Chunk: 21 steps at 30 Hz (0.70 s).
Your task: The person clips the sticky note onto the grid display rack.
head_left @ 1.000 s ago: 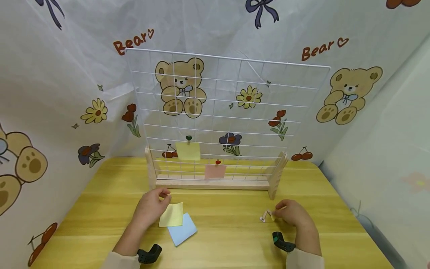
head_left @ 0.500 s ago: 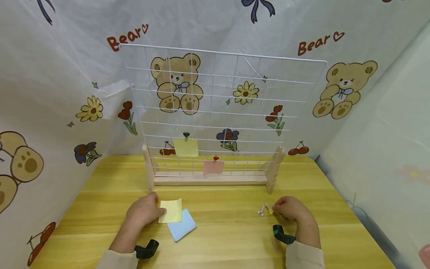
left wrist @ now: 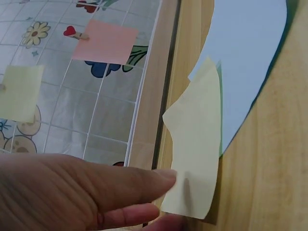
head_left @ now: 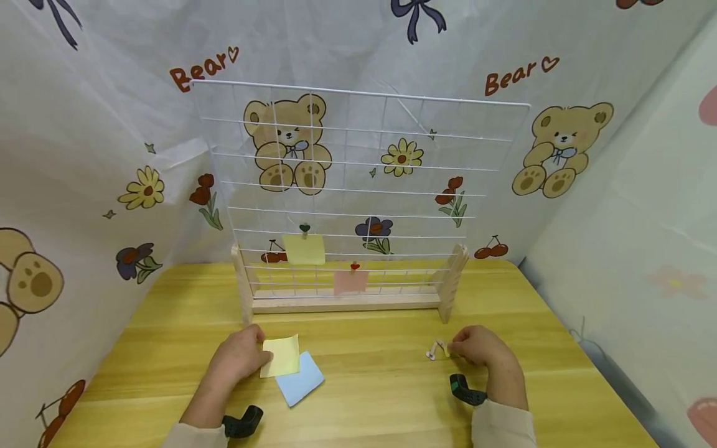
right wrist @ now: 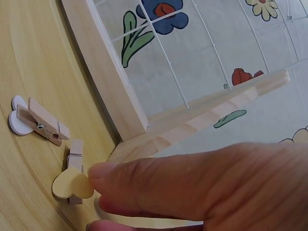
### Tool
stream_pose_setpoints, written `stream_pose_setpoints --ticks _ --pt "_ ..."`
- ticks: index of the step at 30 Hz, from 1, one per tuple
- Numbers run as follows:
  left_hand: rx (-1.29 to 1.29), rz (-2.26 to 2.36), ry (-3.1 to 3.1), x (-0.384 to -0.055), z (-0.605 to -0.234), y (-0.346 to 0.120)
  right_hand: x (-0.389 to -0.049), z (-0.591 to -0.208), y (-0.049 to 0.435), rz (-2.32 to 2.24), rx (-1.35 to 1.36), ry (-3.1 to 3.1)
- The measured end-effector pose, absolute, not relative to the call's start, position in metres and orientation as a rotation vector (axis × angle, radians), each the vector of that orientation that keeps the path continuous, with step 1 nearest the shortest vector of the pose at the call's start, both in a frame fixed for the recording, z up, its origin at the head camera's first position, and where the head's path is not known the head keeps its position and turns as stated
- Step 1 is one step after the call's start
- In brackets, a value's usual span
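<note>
My left hand pinches the left edge of a pale yellow sticky note, thumb on top. In the left wrist view the note curls, and it overlaps a light blue sticky note on the table. To the right, my right hand has thumb and fingertips at a small wooden clothespin with a yellow heart, pinching the heart's edge. Beside it lies another wooden clothespin with a white decoration. The fingers of the right hand are partly hidden under the thumb in the right wrist view.
A white wire grid stands in a wooden base behind the hands. Clothespins with hearts hold a yellow note and a pink note on it. A bear-printed cloth hangs behind the wooden table.
My left hand has come down onto the upper yellow note and its thumb has closed on the left edge. The right hand stays at the yellow-heart clothespin. The head view has shifted slightly.
</note>
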<state>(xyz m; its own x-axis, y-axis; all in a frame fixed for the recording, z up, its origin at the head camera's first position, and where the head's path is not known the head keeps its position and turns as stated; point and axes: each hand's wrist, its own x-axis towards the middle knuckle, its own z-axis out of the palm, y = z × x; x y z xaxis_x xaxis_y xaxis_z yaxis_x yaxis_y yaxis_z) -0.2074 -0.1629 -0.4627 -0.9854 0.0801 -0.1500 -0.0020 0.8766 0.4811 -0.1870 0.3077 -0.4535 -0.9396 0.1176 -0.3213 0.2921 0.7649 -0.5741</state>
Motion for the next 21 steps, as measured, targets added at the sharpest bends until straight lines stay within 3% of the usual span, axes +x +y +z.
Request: stream_pose_setpoints --ticks 21 --pt "0.069 0.73 2.922 -0.203 -0.464 -0.1563 -0.1858 -0.4547 0.3011 -0.978 0.334 2.693"
